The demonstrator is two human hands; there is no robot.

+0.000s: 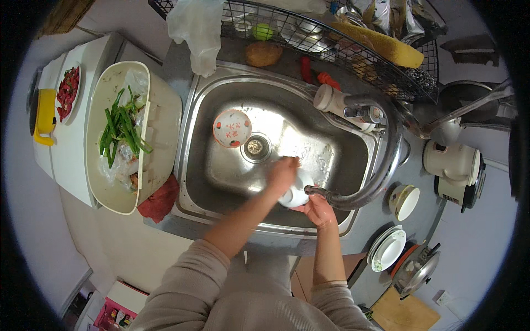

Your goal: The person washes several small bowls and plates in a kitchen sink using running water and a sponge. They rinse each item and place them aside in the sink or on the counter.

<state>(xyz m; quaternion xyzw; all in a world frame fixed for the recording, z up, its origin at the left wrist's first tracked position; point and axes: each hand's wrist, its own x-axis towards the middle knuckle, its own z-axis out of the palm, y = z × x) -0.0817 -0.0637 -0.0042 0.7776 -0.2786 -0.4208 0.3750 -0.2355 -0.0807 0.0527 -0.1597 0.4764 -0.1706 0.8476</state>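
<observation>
A white bowl [296,195], tilted on its side, is held over the steel sink [219,169] just beneath the faucet spout. My right hand [321,210] grips it from below and the right; the fingers behind it are partly hidden. Motion blurs my left hand [284,176], which is at the bowl's upper left side with its fingers curled. Whether it holds anything cannot be made out. Left of the drain [256,147], a small white bowl [232,128] with an orange rim and red writing rests on the sink floor.
The curved faucet [389,165] arches over the sink's right side. Left of the sink stands a cream bin [163,124] holding green stalks and plastic bags. Bowls [403,202], stacked plates [388,250] and a lidded pot [416,269] line the right counter; a wire rack [290,25] runs behind.
</observation>
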